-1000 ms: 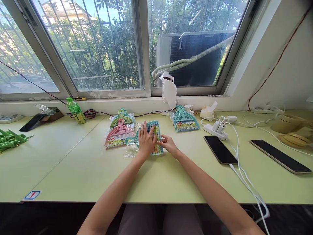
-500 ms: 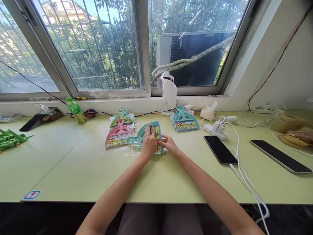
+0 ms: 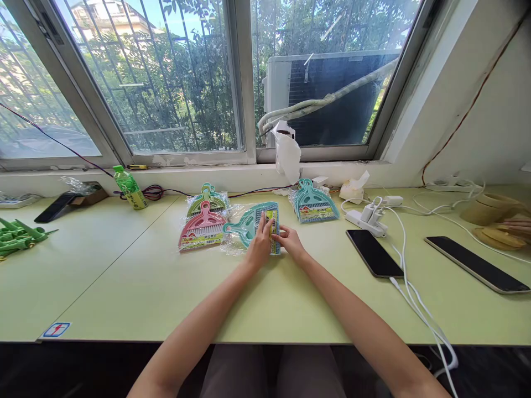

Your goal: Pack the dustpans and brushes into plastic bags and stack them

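Note:
A teal mini dustpan and brush set (image 3: 245, 222) in clear wrapping lies on the table, its handle pointing left and its label toward the right end. My left hand (image 3: 260, 244) rests on top of it, fingers stretched over the label. At the set's right edge, my right hand (image 3: 289, 242) pinches the wrapping or rim between thumb and fingers; the exact grip is partly hidden. Just left lie a wrapped pink dustpan set (image 3: 203, 226) and, behind it, a green one (image 3: 207, 200). Another teal set (image 3: 314, 204) lies farther back on the right.
A power strip (image 3: 365, 224) with white cables and a phone (image 3: 374, 253) sit to the right, with a dark tablet-like device (image 3: 477, 265) beyond. A green bottle (image 3: 130, 188) leans near the window sill. Green plastic parts (image 3: 20, 235) lie far left.
The teal set under my hands has shifted to the right and slightly away from me. Both hands moved with it and stayed on it.

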`<state>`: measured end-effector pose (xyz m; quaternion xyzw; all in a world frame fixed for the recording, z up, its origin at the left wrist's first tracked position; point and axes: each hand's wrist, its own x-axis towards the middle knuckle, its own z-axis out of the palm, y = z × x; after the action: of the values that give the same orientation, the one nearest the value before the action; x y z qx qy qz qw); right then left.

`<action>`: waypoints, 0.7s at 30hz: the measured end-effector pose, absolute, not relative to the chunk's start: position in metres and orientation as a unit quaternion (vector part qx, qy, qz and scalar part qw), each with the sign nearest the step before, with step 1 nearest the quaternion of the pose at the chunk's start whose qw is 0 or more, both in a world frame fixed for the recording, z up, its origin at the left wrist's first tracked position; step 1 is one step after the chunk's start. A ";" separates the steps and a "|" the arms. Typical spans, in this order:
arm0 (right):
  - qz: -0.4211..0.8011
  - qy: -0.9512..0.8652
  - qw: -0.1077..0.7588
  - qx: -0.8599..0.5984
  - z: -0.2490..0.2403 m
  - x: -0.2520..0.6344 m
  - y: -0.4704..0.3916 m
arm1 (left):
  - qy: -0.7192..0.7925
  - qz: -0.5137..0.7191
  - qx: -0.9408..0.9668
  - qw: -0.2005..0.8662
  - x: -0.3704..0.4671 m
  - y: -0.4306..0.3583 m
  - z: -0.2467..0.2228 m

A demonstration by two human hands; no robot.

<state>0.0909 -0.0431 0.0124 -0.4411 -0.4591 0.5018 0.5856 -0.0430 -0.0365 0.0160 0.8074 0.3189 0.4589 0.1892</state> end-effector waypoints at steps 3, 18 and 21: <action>0.489 -0.428 0.612 -0.451 0.016 0.094 -0.044 | 0.283 0.523 0.770 0.229 -0.039 -0.042 0.018; 0.494 -0.285 0.724 -0.388 0.025 0.093 -0.049 | 0.313 0.651 0.342 0.601 -0.052 -0.023 0.036; 0.488 -0.289 0.725 -0.390 0.025 0.092 -0.050 | 0.273 0.626 0.360 0.635 -0.046 -0.029 0.036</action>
<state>0.0919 -0.0501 0.0249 -0.3903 -0.2889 0.4878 0.7254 -0.0458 -0.0291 0.0358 0.3605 0.2732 0.6260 0.6353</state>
